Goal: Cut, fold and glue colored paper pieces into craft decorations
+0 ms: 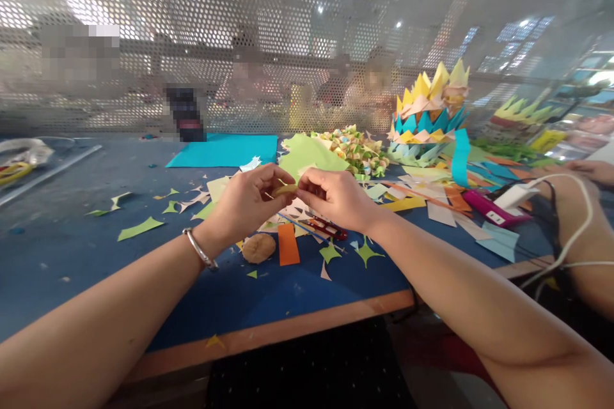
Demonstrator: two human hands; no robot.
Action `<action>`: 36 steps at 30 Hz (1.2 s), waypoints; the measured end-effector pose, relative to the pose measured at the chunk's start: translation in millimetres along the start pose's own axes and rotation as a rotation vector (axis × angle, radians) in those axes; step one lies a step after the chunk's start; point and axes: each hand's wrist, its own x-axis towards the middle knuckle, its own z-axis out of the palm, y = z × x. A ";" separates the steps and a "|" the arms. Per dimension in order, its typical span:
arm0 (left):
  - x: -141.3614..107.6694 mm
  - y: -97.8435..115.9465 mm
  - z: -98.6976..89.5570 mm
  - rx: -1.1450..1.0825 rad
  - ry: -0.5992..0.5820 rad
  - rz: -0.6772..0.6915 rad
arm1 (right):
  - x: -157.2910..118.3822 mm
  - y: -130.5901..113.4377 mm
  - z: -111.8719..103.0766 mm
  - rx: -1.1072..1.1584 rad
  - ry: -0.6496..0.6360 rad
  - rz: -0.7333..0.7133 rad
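Observation:
Between my two hands, above the middle of the blue table, is a small yellowish piece [284, 190], perhaps folded paper. My left hand [249, 198], with a silver bangle at the wrist, pinches its left side. The fingertips of my right hand [336, 195] are closed on its right end. Below them lie a round tan lump [258, 248], an orange paper strip [288, 245] and green paper scraps [330, 253]. A dark red tool [326, 227] rests partly under my right hand.
Behind are a teal sheet [225, 149], a green sheet [309, 154], a pile of small folded pieces [359, 150] and a tiered paper crown [429, 112]. At right are a magenta power strip [496, 209], white cable and another person's arm [585, 236]. A perforated screen stands behind.

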 end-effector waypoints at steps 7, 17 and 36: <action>-0.1 4.3 -0.4 0.076 0.034 0.028 | -0.4 2.0 0.8 -0.022 -0.020 0.010; 0.9 -3.1 -0.1 0.140 -0.020 0.052 | 0.1 0.0 2.0 -0.095 -0.065 0.010; -2.1 6.3 6.0 0.009 0.033 0.035 | -1.4 -7.3 7.5 -0.086 0.043 -0.039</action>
